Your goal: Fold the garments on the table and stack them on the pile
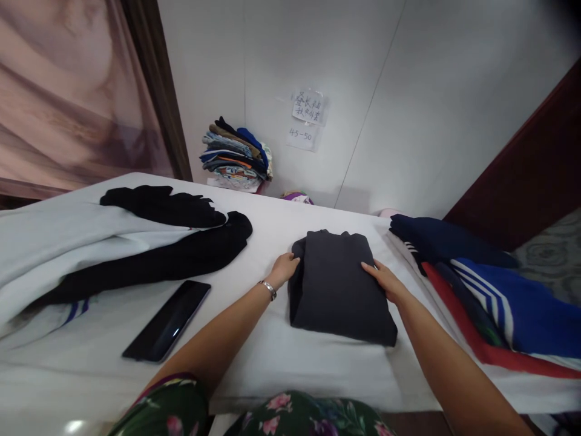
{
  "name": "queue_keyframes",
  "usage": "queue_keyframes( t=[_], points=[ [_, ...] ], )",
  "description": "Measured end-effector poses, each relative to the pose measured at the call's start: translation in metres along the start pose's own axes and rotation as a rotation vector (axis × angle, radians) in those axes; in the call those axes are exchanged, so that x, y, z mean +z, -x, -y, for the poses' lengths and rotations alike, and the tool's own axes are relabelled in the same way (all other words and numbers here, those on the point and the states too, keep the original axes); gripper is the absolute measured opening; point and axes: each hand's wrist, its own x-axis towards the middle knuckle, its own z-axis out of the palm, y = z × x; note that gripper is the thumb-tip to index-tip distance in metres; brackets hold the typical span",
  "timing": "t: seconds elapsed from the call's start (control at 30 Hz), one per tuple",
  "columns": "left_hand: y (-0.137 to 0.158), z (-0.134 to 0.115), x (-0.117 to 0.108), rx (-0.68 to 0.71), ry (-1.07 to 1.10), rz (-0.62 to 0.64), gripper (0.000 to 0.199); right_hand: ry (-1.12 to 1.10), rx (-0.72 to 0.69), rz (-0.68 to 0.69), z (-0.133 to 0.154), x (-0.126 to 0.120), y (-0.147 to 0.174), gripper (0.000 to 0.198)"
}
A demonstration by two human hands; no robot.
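A dark grey folded garment [340,287] lies flat on the white-covered table, in a roughly square bundle. My left hand [285,268] is closed on its left edge, the fingers partly hidden by the cloth; a silver bracelet [269,289] circles that wrist. On the opposite side, my right hand [384,277] grips the right edge, thumb on top and fingers mostly out of sight under the fabric. Which kind of garment it is, I cannot tell from its folded shape.
White-and-black garments [158,257] lie spread at the left, near a dark smartphone [167,321]. Along the right sit a navy garment [445,239], a blue striped garment [535,309] and red cloth [458,309]. A clothes stack [236,151] stands behind the white table [254,363], below wall notes [308,108].
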Motion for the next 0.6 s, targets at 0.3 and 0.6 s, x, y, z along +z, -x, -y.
queue_keyframes(
  t=[0.3, 0.6],
  points=[
    [0.014, -0.007, 0.036, -0.095, 0.279, 0.323, 0.037, -0.239, -0.229, -0.098, -0.014, -0.001, 0.005, 0.077],
    [-0.002, -0.004, 0.029, -0.078, 0.285, 0.160, 0.055, -0.141, -0.041, -0.254, -0.023, -0.008, -0.012, 0.080]
  ],
)
